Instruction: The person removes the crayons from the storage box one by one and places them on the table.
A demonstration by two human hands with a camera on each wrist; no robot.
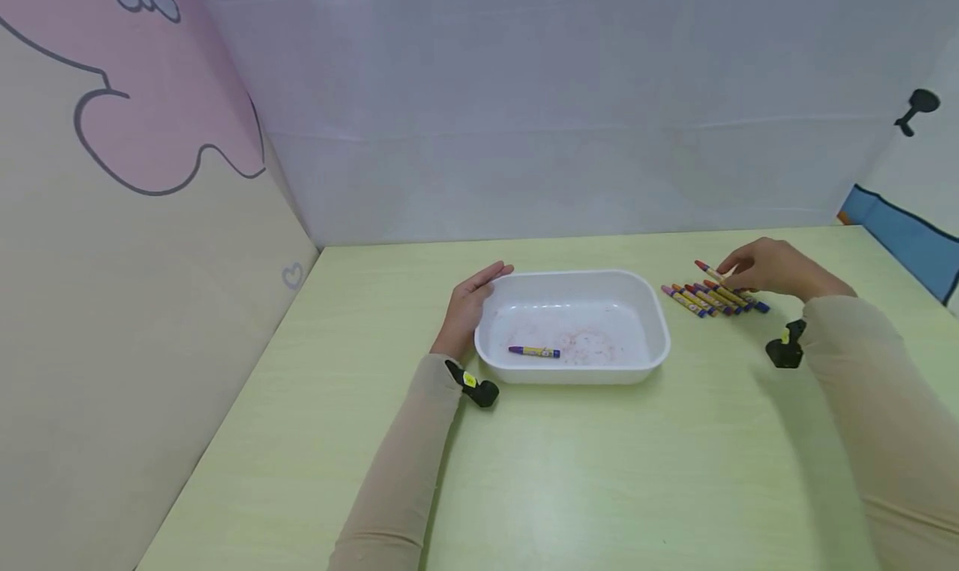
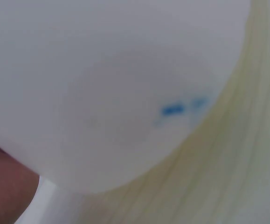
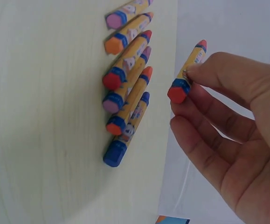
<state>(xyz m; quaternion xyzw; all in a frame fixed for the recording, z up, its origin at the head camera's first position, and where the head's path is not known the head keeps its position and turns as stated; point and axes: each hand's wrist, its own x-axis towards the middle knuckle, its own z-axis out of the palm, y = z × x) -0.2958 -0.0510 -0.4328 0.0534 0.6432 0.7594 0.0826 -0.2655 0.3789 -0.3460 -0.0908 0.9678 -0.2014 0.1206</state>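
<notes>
My right hand (image 1: 775,269) pinches a red-tipped crayon (image 3: 187,72) between thumb and fingers, above a row of crayons on the table. In the right wrist view the held crayon has a yellow wrapper and a red end. The row holds several crayons, among them a blue crayon (image 3: 125,130) and an orange crayon (image 3: 128,33); some overlap. My left hand (image 1: 463,309) rests against the left side of a white plastic tray (image 1: 573,375), fingers extended along its rim. One purple crayon (image 1: 534,352) lies inside the tray.
The pale green-yellow table (image 1: 599,471) meets a white sheet-like backdrop (image 1: 554,180) behind the tray. A side wall (image 1: 150,305) with pink drawings stands at the left. Reddish smudges mark the tray's floor, and blue marks (image 2: 174,109) show on its outer surface.
</notes>
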